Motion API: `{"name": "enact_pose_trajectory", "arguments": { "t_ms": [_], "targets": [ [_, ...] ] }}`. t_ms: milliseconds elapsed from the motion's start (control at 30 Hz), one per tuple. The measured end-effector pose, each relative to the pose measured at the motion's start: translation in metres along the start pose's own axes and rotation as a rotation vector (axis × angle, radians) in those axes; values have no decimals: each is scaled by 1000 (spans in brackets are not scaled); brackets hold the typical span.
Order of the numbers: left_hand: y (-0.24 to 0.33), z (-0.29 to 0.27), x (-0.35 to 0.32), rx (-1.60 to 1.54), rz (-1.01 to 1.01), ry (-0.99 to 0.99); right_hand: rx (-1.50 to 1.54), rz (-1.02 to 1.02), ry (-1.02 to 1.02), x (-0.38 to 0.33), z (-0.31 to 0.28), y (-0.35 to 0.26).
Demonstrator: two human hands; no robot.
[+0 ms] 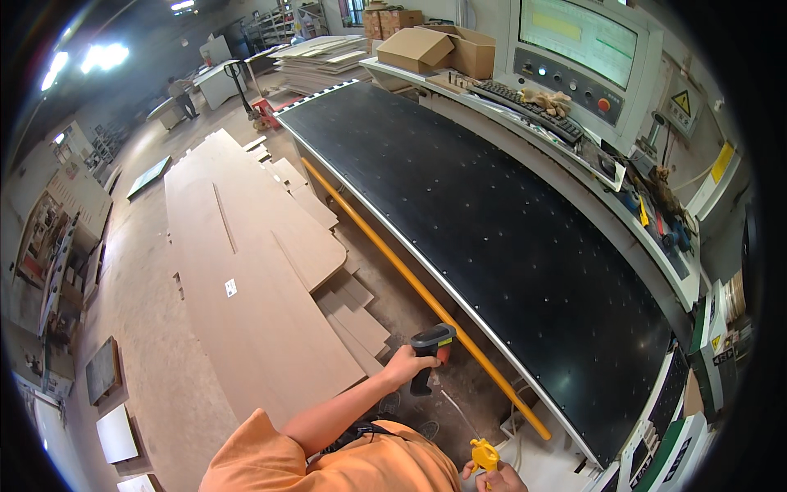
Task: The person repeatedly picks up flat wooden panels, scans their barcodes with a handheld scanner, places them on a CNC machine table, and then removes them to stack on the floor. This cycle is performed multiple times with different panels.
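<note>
Lower centre: left grip [403, 366] closed around black handheld scanner [429, 353]. Bottom edge: right grip [496, 477] pinching small yellow tool [484, 453], beside black machine bed [492, 238] and yellow rail [426, 299].

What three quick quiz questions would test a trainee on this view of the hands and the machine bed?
1. True or false: the left hand grips a handheld scanner.
2. What colour is the small tool in the right hand?
3. The yellow rail runs along which edge of the black machine bed: A, the near edge by the boards; B, the far edge by the control panel?

Key: 1 true; 2 yellow; 3 A.
</note>
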State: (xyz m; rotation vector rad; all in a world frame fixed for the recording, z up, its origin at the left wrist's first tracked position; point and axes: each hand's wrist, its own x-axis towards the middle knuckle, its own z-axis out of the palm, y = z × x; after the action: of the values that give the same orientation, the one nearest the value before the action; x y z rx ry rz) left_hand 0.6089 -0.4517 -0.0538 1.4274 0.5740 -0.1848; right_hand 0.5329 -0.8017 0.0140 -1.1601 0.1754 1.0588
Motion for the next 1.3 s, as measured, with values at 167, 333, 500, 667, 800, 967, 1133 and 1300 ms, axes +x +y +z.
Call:
{"name": "enact_pose_trajectory", "arguments": {
  "t_ms": [167,333,500,667,800,967,1133,1300],
  "targets": [
    [3,5,1,-26,39,5,75,-91,90,-10,25,-4],
    [17,5,0,-57,75,-60,-11,6,103,-17,29,-11],
    [19,-1,11,-37,-12,-43,-202,-61,3,-17,-7,14],
    [3,1,16,-12,-31,-69,142,-36,-196,-2,-19,38],
    [2,-3,11,7,-90,-114,-59,90,-160,2,-17,18],
    [8,-10,13,-286,11,-34,-47,92,-185,41,-39,40],
    [8,-28,28,39,25,64,-687,-152,230,69,-53,83],
    [2,-9,23,50,-70,-61,-593,-428,613,69,-36,54]
  ]
}}
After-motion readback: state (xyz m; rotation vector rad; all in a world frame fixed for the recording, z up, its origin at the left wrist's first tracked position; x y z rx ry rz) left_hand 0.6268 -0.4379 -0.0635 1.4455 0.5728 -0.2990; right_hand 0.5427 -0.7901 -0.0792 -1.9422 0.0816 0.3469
